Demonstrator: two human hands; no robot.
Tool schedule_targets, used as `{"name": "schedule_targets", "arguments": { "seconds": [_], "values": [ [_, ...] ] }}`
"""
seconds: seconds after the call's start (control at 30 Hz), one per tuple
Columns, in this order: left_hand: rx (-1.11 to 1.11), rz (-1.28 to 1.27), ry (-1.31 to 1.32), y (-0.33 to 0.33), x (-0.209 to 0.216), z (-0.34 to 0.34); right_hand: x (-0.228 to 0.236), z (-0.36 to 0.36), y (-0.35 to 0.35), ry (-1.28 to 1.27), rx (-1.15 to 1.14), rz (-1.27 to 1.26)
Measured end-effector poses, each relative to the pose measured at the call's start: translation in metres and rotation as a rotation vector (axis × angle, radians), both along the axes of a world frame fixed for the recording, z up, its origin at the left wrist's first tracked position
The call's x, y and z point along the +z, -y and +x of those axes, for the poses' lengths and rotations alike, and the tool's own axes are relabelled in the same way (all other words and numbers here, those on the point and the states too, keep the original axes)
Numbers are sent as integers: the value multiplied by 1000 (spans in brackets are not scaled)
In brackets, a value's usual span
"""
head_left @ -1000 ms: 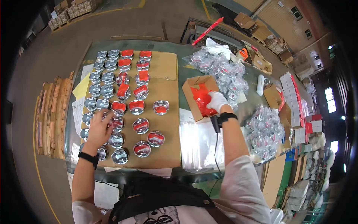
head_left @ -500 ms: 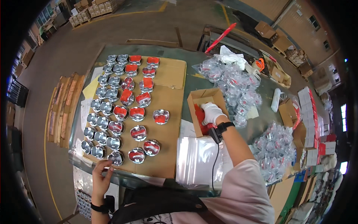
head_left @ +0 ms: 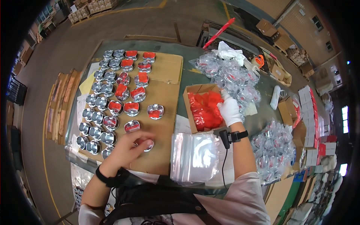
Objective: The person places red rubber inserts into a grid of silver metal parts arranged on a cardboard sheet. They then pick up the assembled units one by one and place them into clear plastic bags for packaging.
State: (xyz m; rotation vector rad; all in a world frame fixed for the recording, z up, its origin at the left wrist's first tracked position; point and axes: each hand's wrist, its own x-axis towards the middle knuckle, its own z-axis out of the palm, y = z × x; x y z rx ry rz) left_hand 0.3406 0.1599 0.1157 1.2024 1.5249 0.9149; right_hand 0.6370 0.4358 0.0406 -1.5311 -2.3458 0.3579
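Observation:
Rows of shiny metal pistons (head_left: 101,103) stand on a flat cardboard sheet (head_left: 161,88). Several bear red pieces on top. My bare left hand (head_left: 129,150) is over the near pistons, its thumb and bent forefinger apart above one piston (head_left: 149,145); it hides part of that one and others beneath. My right hand (head_left: 230,111), in a white glove, is at the right side of an open cardboard box (head_left: 187,105). Red plastic film pieces (head_left: 202,112) fill the box, smeared beside the gloved fingers. The fingers are closed; what they hold is hidden.
Clear plastic bags (head_left: 195,157) lie in a stack between cardboard and my right forearm. Bagged pistons are heaped at the far right (head_left: 232,75) and near right (head_left: 273,150). Orange-handled scissors (head_left: 259,60) lie behind. Wooden planks (head_left: 62,107) stand left of the table.
My left hand has moved right, from the near left corner to over the near pistons. My right hand has shifted from inside the box to its right side, uncovering more red film.

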Motion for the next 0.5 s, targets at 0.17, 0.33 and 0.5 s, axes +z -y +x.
{"name": "schedule_targets", "arguments": {
  "seconds": [0.17, 0.33, 0.5],
  "values": [
    [11, -119, 536, -34, -26, 39, 42, -11, 26, -964, -106, -477],
    [66, -182, 1466, -25, -30, 57, 60, -82, 156, -1398, 19, -913],
    [325, -294, 1145, 49, -28, 18, 25, -160, 271, -1281, 81, -830]
  ]
}}
